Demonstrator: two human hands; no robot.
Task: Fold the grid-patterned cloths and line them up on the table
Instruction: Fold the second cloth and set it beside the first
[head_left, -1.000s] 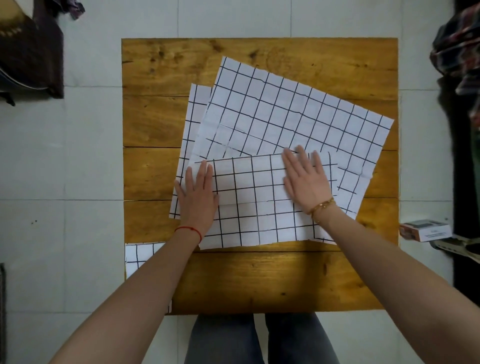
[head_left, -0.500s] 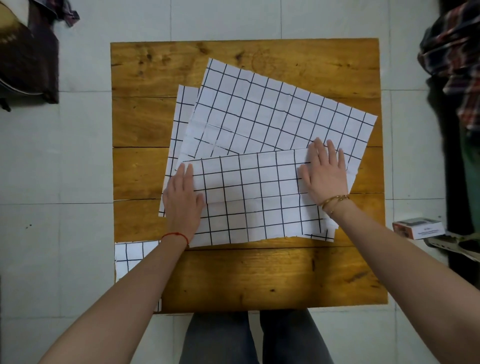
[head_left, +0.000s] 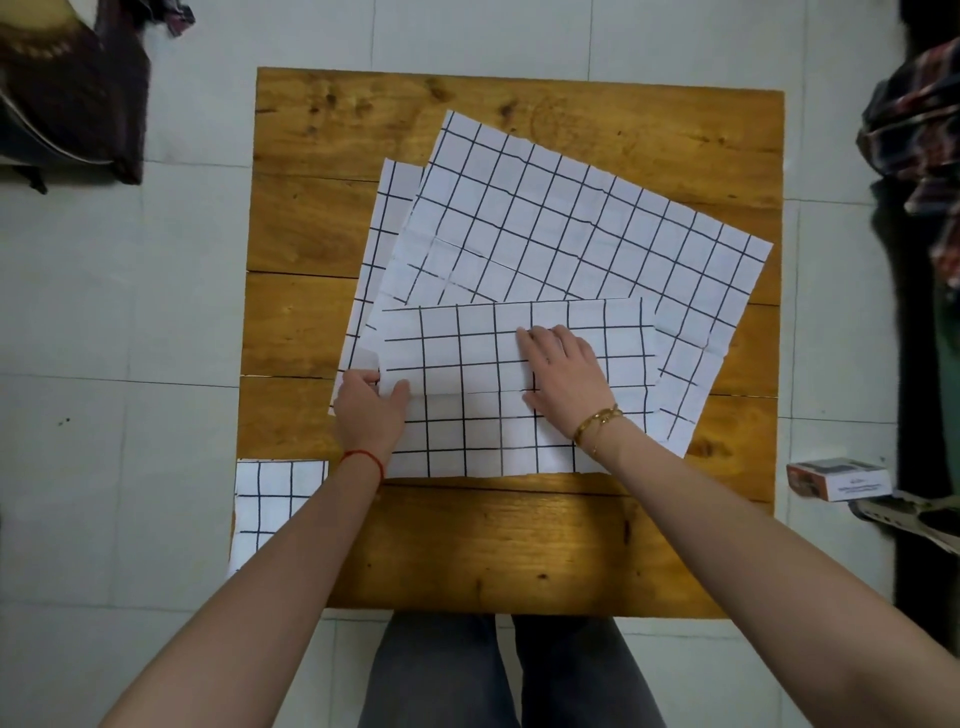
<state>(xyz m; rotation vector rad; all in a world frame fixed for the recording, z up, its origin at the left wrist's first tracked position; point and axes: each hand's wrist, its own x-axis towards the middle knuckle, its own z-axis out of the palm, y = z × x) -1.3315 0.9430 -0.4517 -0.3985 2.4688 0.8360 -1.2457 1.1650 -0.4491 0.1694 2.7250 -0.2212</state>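
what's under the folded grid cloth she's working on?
Under the folded cloth lies the unfolded grid cloth, with another cloth's edge showing beneath it. The wooden table is below. Whether more lies beneath is covered.

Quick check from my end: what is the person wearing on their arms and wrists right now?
Both forearms are bare, with no sleeves in view. The left hand has a thin red string bracelet at the wrist. The right hand has a gold-coloured chain bracelet at the wrist. No gloves or rings show.

Bare forearms, wrist bands, grey trousers
A red thread bracelet (head_left: 363, 459) circles the left wrist, a gold bracelet (head_left: 597, 422) the right.
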